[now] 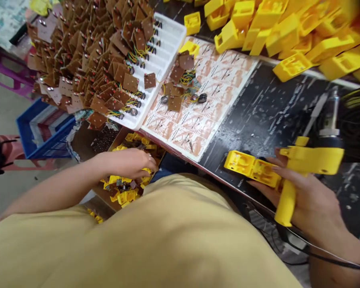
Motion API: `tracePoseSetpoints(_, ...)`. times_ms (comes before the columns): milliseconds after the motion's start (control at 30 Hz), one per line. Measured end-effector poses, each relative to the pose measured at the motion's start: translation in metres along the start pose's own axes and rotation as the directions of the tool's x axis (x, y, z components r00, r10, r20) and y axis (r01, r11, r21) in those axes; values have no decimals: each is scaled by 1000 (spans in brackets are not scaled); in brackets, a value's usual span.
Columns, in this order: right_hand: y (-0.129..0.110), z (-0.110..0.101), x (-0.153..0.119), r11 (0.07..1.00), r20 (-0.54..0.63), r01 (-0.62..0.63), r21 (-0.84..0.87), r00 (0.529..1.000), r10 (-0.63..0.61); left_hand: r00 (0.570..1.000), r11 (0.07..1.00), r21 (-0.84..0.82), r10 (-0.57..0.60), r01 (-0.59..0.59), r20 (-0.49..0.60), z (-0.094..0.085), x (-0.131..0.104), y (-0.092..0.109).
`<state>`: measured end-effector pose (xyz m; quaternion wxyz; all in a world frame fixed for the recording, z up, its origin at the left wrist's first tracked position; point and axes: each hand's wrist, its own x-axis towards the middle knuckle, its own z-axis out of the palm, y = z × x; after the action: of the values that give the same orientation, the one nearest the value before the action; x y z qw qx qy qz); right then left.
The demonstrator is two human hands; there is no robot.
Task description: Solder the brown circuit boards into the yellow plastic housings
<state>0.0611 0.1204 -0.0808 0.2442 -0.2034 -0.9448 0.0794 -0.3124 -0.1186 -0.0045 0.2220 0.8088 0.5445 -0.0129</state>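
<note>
My left hand reaches down into a cardboard box of small yellow plastic assemblies. Its fingers are curled among them, and what they grip is hidden. On the right, my right hand is closed on one end of a yellow plastic casing, which has open compartments facing up, at the bench's front edge. A yellow gun-shaped tool crosses in front of that hand, its handle over the fingers. Whether the hand also grips it, I cannot tell.
Brown circuit boards with wired round parts fill a white ribbed tray. Several loose boards lie on a patterned sheet. Yellow casings are heaped at the back. A blue crate stands left. A cable hangs beside my right arm.
</note>
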Motion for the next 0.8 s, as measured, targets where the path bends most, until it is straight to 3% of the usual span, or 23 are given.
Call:
tracePoseSetpoints(67, -14, 4, 16, 996, -35, 87, -24, 996, -88, 994, 998, 28, -57, 60, -88, -18, 37, 5)
tracePoseSetpoints(133, -25, 7, 30, 993, -37, 115, -38, 992, -117, 917, 954, 111, -231, 280, -324, -40, 80, 0)
tracePoseSetpoints(167, -30, 7, 35, 992, -35, 123, -37, 992, -124, 881, 931, 129, -270, 342, -390, -49, 101, -7)
tracePoseSetpoints(233, -35, 6, 41, 991, -19, 130, -29, 991, -131, 864, 896, 181, -311, 406, -396, -61, 136, -24)
tracePoseSetpoints(300, -34, 4, 40, 993, -26, 119, -13, 993, -119, 885, 874, 252, -323, 414, -335, -70, 158, -40)
tracePoseSetpoints(367, -32, 1, 35, 997, -52, 75, 14, 996, -74, 879, 895, 167, -345, 414, -330, -78, 168, -50)
tracePoseSetpoints(467, -28, -2, 29, 992, -86, -7, 123, 996, 18, 828, 898, -221, -436, 379, -353, -91, 171, -58)
tracePoseSetpoints(533, -28, -4, 31, 984, -95, -10, 181, 995, 28, 825, 873, -338, -459, 350, -330, -96, 172, -58)
tracePoseSetpoints(700, -35, -7, 43, 982, -77, 23, 188, 997, -8, 791, 931, -67, -342, 359, -507, -94, 166, -42)
tracePoseSetpoints(800, -38, -9, 44, 985, -88, 16, 174, 996, -1, 824, 909, 78, -332, 409, -458, -87, 154, -26)
